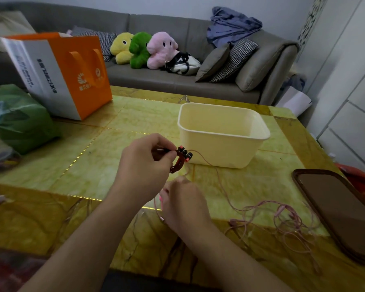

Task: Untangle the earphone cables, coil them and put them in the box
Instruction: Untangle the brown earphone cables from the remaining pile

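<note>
Head view: left hand [143,163] pinches red earphones [182,158]; right hand [182,204] blurred, grip unclear, pink cable [261,209]

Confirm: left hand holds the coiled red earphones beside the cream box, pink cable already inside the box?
Not quite. In the head view the pink cable lies tangled on the table, outside the cream box. The left hand does hold the coiled red earphones beside it.

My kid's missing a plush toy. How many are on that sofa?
3, side by side on the sofa seat: a yellow plush, a green plush, a pink plush. More could hide behind cushions.
</note>
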Motion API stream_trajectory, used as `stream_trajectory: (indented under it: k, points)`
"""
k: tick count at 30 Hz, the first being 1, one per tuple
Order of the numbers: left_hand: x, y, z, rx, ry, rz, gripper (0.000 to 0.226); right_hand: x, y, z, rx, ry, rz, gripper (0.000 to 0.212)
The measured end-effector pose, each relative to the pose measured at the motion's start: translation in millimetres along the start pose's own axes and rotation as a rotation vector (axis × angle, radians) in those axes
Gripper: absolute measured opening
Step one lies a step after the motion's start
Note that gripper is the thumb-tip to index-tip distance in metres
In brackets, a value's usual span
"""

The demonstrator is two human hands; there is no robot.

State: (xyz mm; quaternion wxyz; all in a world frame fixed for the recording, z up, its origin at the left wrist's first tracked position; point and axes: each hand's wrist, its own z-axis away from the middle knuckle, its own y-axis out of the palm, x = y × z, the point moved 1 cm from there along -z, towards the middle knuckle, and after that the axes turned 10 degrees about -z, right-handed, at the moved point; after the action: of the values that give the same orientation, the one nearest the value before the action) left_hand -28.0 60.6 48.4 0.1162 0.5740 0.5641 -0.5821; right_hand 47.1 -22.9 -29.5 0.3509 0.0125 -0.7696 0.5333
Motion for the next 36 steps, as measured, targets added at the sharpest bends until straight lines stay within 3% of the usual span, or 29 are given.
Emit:
stream_trajectory:
  k: [11, 28, 36]
  points:
    - [-1.9, -0.8, 0.3, 0.000, 0.013, -0.009, 0.023, -2.1, -3.5, 2.0, 0.009, 0.019, -0.143, 0.006]
    - [-0.2, 2.6, 1.0, 0.017, 0.019, -0.009, 0.025, -1.9, -6.7, 4.0, -0.022, 0.020, -0.054, 0.010]
    - [0.0, 1.1, 0.6, 0.019, 0.011, 0.000, 0.023, -15.4, -9.5, -4.6, 0.003, 0.165, -0.285, 0.008]
